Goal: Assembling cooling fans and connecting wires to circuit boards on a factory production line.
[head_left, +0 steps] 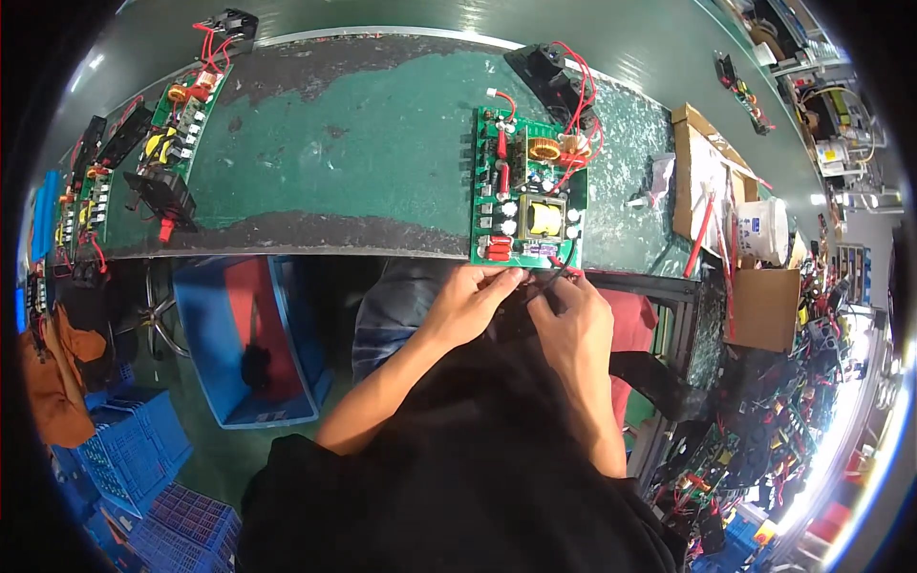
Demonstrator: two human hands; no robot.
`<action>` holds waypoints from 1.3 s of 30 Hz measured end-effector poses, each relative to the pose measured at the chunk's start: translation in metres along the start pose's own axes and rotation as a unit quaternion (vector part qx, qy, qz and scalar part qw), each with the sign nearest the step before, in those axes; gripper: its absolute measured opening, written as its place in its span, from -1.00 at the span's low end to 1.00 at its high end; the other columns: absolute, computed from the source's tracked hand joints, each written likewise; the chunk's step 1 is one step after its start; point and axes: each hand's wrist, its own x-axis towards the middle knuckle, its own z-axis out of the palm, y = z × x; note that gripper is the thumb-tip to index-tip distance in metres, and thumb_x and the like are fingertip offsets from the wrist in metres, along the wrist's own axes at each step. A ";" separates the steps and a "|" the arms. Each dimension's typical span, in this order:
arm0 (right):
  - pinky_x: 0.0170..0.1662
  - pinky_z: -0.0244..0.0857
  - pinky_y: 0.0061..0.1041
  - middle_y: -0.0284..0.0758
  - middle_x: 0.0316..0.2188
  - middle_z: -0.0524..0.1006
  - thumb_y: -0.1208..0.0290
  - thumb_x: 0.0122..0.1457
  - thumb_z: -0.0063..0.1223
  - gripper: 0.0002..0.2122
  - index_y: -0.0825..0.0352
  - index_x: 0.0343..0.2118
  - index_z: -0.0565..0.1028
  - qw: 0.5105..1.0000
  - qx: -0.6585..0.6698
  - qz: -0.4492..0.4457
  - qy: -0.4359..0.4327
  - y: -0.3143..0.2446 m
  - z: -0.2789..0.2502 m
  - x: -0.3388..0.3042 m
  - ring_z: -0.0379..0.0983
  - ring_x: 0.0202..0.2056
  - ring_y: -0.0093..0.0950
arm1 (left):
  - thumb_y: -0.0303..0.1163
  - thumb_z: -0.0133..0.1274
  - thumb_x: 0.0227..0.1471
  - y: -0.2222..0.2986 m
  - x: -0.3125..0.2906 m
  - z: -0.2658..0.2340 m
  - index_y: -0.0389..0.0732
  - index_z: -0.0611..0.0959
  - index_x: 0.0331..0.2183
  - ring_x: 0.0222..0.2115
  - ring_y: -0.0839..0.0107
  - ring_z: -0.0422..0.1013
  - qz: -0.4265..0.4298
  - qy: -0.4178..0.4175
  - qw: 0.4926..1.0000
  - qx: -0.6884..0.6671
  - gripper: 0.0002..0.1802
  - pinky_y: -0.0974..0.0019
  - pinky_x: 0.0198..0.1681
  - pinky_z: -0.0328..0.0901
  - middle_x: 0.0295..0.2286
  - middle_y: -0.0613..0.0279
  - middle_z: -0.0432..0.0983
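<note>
A green circuit board (485, 229) lies at the near edge of the bench, carrying a yellow-wrapped transformer (545, 220), a copper-wound ring coil (543, 150) and several red and white parts. At its near edge my left hand (470, 307) is closed, thumb against fingers; what they pinch is hidden. My right hand (576, 323) is closed beside it, its fingertips around a black wire (570, 256) that curves down from the board's near right corner. Red wires (585, 86) join the board's far side to a black panel piece (544, 76) behind it.
Several more boards (181, 134) with black parts stand at the bench's left end. On the right are a cardboard box (683, 172), a white tub (762, 229) and a small plastic bag (659, 177). A blue crate (205, 334) is below the bench at left; piled boards (755, 439) crowd the right.
</note>
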 end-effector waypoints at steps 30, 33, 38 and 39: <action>-0.61 0.02 -0.68 -0.36 -0.45 0.41 0.37 0.32 -0.05 -0.82 0.38 -0.35 0.45 0.755 0.650 0.031 -0.086 0.058 -0.015 -0.026 0.17 -0.64 -0.69 | -0.31 0.25 -0.02 0.039 -0.030 0.023 -0.29 0.56 -0.24 -0.25 -0.02 0.43 0.148 0.154 0.859 0.466 -0.67 0.06 -0.12 0.30 -0.32 0.00 0.56; -0.63 0.01 -0.66 -0.35 -0.47 0.38 0.37 0.29 -0.02 -0.82 0.40 -0.34 0.45 0.620 0.779 0.044 -0.082 0.073 -0.019 -0.027 0.16 -0.68 -0.68 | -0.34 0.25 -0.02 0.043 -0.030 0.022 -0.26 0.57 -0.26 -0.27 0.02 0.44 0.172 0.129 0.842 0.494 -0.70 0.09 -0.15 0.31 -0.33 0.03 0.56; -0.53 0.13 -0.69 -0.40 -0.51 0.47 0.44 0.30 -0.03 -0.81 0.46 -0.31 0.55 0.829 0.555 -0.004 -0.070 0.065 -0.020 -0.029 0.28 -0.58 -0.70 | -0.46 0.27 -0.05 0.058 -0.037 0.039 -0.28 0.58 -0.13 -0.46 0.38 0.45 0.208 0.092 0.885 0.405 -0.61 0.37 -0.36 0.32 -0.31 0.12 0.53; -0.45 0.17 -0.64 -0.38 -0.51 0.47 0.48 0.28 -0.01 -0.82 0.47 -0.36 0.57 0.843 0.531 -0.044 -0.067 0.062 -0.019 -0.026 0.33 -0.51 -0.63 | -0.46 0.27 -0.03 0.073 -0.041 0.048 -0.29 0.56 -0.05 -0.48 0.50 0.44 0.120 0.061 0.954 0.268 -0.54 0.46 -0.40 0.31 -0.26 0.14 0.52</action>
